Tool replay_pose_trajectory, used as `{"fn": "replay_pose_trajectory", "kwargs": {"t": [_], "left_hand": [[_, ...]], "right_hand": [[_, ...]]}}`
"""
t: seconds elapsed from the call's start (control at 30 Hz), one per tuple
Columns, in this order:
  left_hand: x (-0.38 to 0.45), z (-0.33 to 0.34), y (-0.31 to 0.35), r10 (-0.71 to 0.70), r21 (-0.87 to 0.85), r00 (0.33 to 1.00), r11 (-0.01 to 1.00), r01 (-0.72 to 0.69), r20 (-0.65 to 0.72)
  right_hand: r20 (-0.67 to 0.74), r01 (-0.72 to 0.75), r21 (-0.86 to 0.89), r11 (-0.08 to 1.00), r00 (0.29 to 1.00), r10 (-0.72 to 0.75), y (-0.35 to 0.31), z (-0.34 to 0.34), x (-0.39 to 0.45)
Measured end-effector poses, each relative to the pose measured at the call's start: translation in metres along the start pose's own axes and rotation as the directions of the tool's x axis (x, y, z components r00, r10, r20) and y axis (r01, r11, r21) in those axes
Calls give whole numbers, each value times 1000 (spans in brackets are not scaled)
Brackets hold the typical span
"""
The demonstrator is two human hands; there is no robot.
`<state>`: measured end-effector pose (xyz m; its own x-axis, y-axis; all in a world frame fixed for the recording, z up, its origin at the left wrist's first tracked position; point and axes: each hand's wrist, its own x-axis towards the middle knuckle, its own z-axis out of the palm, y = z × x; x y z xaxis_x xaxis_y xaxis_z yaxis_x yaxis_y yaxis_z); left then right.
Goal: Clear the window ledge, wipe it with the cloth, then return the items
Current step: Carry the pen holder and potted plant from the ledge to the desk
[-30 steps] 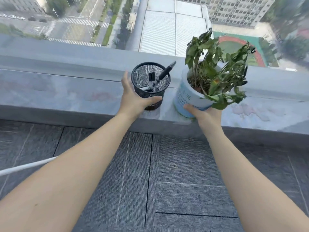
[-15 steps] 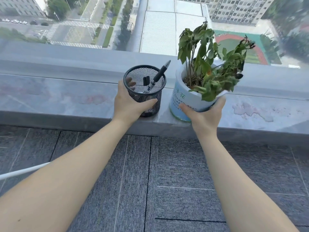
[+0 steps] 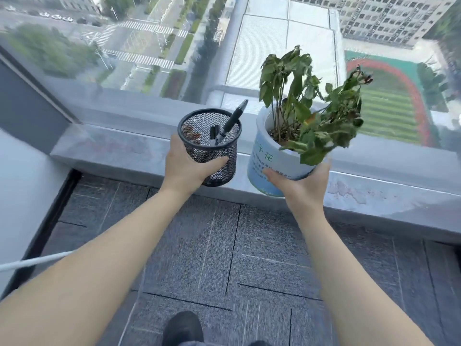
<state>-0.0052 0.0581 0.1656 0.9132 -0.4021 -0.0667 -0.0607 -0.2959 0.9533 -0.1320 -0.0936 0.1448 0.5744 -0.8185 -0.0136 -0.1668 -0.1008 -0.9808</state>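
My left hand (image 3: 185, 168) grips a black mesh pen holder (image 3: 212, 146) with a black pen (image 3: 230, 123) leaning out of it. My right hand (image 3: 299, 188) cups the lower side of a white and blue plant pot (image 3: 270, 161) holding a wilted green plant (image 3: 306, 106). Both items are held just above the front edge of the grey stone window ledge (image 3: 119, 148), which runs across the view below the glass. No cloth is in view.
A wet patch (image 3: 349, 193) marks the ledge at the right. Grey carpet tiles (image 3: 224, 258) cover the floor below. A white wall (image 3: 22, 186) closes the left end, with a white cord (image 3: 35, 262) crossing low left. My dark shoe (image 3: 183, 328) shows at the bottom.
Both hands have lifted the pen holder and the plant pot off the ledge and drawn them toward me. The view has shifted, bringing the ledge's left end and the wall into sight.
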Motion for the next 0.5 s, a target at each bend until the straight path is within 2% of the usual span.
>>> {"fn": "replay_pose_trajectory", "kwargs": {"t": [0.23,0.4,0.5], "left_hand": [[-44,-108,171,1,-36,996,999,-5,-93],[-82,-177,272,66,-44,972,996,-78,-226],[-110,-218,319,111,3,942,993,-116,-318]], "right_hand": [[89,40,40,998,995,-44,-200,-11,-37],[138,117,144,983,981,-137,-322,-7,-60],[216,181,171,969,952,-216,-381,-1,-76]]}}
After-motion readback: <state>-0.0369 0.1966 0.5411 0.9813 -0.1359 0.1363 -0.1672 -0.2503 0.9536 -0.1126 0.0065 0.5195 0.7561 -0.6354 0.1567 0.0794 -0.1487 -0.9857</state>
